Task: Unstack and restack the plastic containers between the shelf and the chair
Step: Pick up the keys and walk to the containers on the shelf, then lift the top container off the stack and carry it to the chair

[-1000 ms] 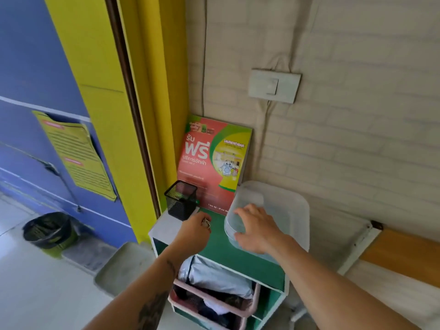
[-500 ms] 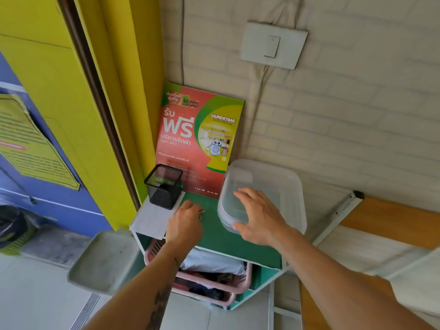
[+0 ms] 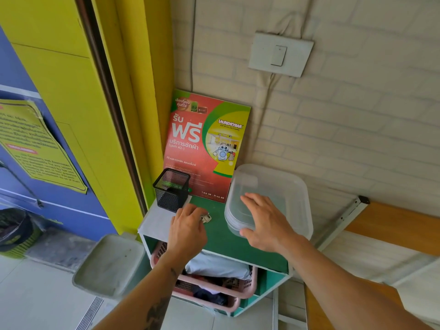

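Pale painted brick wall (image 3: 357, 115) and a yellow door frame (image 3: 133, 91) meet at the corner where a small green-topped shelf unit (image 3: 219, 236) stands. Plastic containers (image 3: 273, 186), translucent and nested as a stack, lie on the right side of the shelf top, their far edge close to the wall and their right edge overhanging the shelf's right edge. The right hand (image 3: 264, 222) rests palm-down on the stack's near left corner, fingers spread across the upper rim and thumb against the near edge; it lies open on the plastic and is not clamped around it. The left hand (image 3: 188, 231) sits at the front centre of the shelf top, fingers curled over a small metallic object (image 3: 205, 218) that touches the fingertips; whether the fingers grip it cannot be told. A black mesh pen holder (image 3: 172, 189) stands upright at the back left corner, just beside a red and green laundry poster (image 3: 207, 144) leaning on the wall. Below the top, a pink basket (image 3: 247, 290) of clothes fills the shelf's compartment. A wooden chair part (image 3: 392, 225) shows at the right, well apart from the stack, and a light switch (image 3: 281, 53) is mounted above.
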Motion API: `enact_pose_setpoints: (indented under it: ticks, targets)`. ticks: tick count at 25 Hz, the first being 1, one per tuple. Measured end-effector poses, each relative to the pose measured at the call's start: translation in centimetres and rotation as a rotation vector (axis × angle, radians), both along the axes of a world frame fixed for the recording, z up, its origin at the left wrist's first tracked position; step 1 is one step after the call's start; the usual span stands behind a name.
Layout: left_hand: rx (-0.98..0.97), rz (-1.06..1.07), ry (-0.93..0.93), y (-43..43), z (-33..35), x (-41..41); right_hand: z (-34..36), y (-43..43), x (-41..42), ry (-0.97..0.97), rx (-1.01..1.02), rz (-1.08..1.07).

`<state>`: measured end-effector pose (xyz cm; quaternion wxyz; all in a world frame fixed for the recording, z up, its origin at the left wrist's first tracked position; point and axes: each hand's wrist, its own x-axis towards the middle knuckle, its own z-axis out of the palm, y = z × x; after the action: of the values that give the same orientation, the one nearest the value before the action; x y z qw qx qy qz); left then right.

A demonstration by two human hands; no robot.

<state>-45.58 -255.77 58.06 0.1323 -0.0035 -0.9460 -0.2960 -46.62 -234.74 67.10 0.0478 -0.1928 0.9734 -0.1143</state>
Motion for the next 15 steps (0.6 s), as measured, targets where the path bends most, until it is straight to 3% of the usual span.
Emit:
enact_pose_setpoints:
  ticks: [3, 9, 15]
  targets:
    - [0.147, -0.017, -0.027, 0.8, 0.7, 0.3, 0.0, -0.1, -0.1, 0.013, 0.03, 0.013]
    - [0.458, -0.018, -0.263, 3.6, 2.6, -0.1, 0.0, 0.1, -0.1, 0.046, 0.193, -0.033]
    - [0.622, -0.064, -0.373, 4.2, 2.5, -0.6, -0.3, -0.4, -0.2, 0.029, 0.295, -0.078]
